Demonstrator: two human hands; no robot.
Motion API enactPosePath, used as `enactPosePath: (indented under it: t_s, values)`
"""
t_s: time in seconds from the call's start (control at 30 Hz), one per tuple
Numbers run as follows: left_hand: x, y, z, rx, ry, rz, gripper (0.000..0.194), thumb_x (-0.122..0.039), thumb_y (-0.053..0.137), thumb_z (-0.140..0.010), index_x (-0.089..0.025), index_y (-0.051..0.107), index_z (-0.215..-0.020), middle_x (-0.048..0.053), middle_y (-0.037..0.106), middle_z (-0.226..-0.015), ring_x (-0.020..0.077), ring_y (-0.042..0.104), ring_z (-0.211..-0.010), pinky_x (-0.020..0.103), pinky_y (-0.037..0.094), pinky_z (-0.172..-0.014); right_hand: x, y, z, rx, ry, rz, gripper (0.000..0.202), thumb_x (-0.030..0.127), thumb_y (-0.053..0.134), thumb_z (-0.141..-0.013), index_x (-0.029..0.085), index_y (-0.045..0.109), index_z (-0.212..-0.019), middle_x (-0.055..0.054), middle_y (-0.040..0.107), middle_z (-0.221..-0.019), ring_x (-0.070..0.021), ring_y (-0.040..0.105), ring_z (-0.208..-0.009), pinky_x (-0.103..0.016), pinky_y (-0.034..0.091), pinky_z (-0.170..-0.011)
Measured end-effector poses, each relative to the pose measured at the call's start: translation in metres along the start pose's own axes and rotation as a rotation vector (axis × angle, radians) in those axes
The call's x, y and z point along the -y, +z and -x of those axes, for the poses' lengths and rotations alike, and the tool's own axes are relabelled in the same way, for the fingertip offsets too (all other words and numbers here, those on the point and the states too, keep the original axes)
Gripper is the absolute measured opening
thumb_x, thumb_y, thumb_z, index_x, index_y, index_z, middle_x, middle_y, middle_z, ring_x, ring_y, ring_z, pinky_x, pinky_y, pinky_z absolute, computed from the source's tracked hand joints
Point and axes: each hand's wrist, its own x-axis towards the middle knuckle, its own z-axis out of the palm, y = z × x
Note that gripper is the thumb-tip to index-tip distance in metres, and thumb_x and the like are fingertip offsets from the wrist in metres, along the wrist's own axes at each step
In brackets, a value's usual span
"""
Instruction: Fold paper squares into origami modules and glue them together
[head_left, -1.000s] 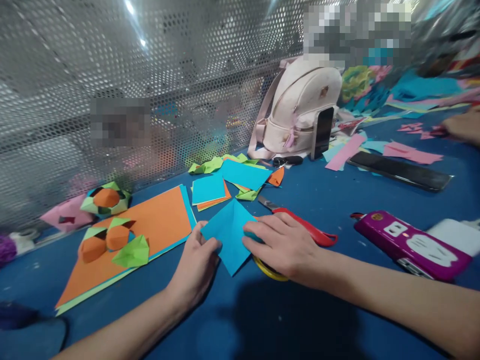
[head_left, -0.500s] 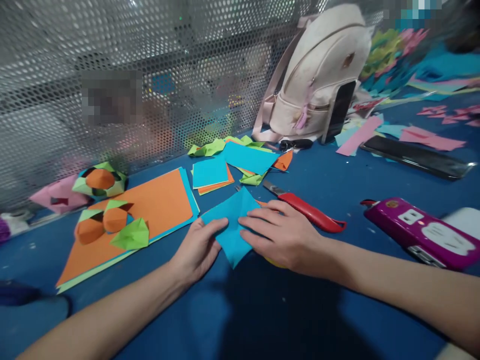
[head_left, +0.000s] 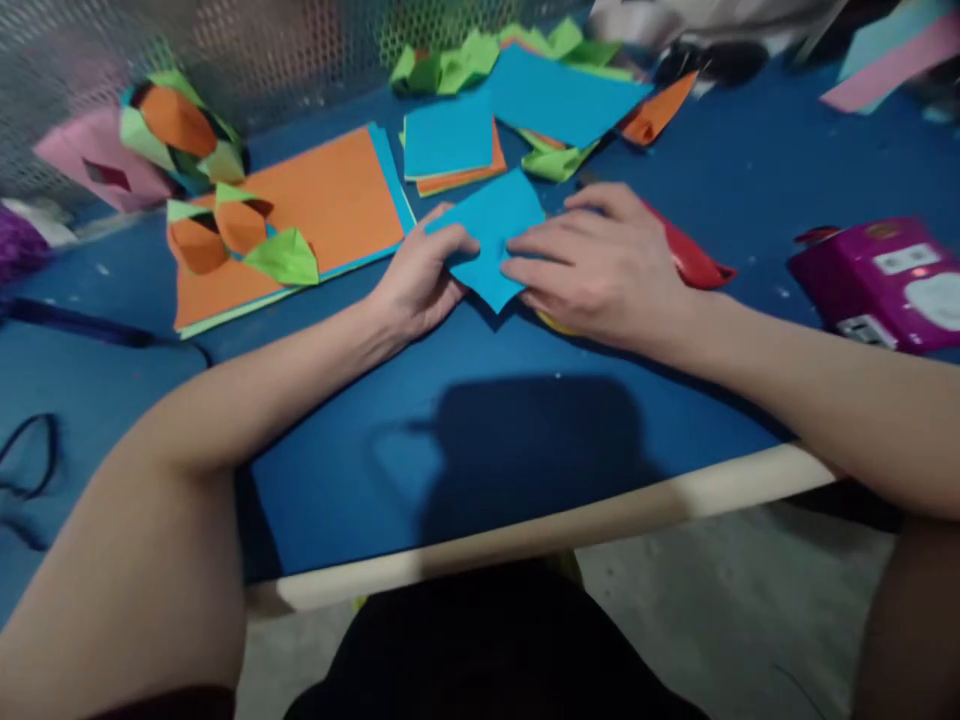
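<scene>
A blue square of paper (head_left: 491,235) with creases lies between my two hands, one corner pointing toward me. My left hand (head_left: 424,270) pinches its left edge, thumb on top and fingers beneath. The fingers of my right hand (head_left: 600,255) rest on the right side of the sheet; its thumb is hidden. Something yellow (head_left: 553,322) shows partly under my right hand. Just beyond that hand lies a red-handled cutter (head_left: 690,250), partly covered.
Left stands a stack of orange and blue sheets (head_left: 352,190) bearing folded orange and green pieces (head_left: 240,220). Small blue squares (head_left: 450,135) and green folded paper (head_left: 457,65) lie farther back. A purple device (head_left: 885,285) sits right. The table's pale edge (head_left: 525,540) runs in front.
The view has tipped down, so the table's front edge and my lap now show and the backpack is mostly out of frame. My hands keep the same hold on the blue paper.
</scene>
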Motion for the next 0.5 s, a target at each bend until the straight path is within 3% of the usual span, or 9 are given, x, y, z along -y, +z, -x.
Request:
enactPosePath:
  t_s: [0.13,0.27,0.37,0.5]
  values:
    - [-0.0012,-0.0022,0.0004,0.159,-0.006,-0.054,0.051,0.009,0.040,-0.068,-0.013,0.051,-0.112,0.001,0.064,-0.090,0.0220,0.059,-0.106,0.035,0.048,-0.088,-0.0011,-0.0007,0.0024,0.085,0.120,-0.203,0.028,0.034,0.039,-0.094,0.024,0.065,-0.098,-0.004,0.067,-0.106,-0.0232,0.061,-0.096,-0.049,0.037,-0.091]
    - [-0.0040,-0.0036,0.0038,0.349,0.061,-0.073,0.058,0.008,0.043,-0.064,-0.015,0.050,-0.118,0.002,0.065,-0.090,0.0199,0.062,-0.096,0.037,0.049,-0.087,-0.0008,-0.0002,0.0040,0.012,0.119,-0.201,0.029,0.035,0.041,-0.094,0.023,0.066,-0.100,-0.004,0.069,-0.106,-0.0245,0.061,-0.097,-0.047,0.040,-0.086]
    - [-0.0053,-0.0039,0.0044,0.346,0.023,-0.070,0.064,0.005,0.046,-0.062,-0.017,0.048,-0.122,0.001,0.065,-0.095,0.0181,0.062,-0.091,0.037,0.049,-0.085,-0.0003,0.0013,0.0032,-0.041,0.141,-0.198,0.026,0.033,0.045,-0.092,0.022,0.068,-0.095,-0.004,0.071,-0.105,-0.0219,0.063,-0.094,-0.041,0.042,-0.083]
    - [-0.0081,-0.0034,0.0059,0.299,-0.027,-0.057,0.065,0.003,0.052,-0.059,-0.019,0.052,-0.120,0.002,0.065,-0.090,0.0147,0.062,-0.081,0.028,0.050,-0.075,0.0005,-0.0004,-0.0006,-0.097,0.195,-0.249,0.021,0.028,0.050,-0.090,0.019,0.070,-0.089,-0.005,0.072,-0.100,-0.0203,0.065,-0.090,-0.038,0.042,-0.082]
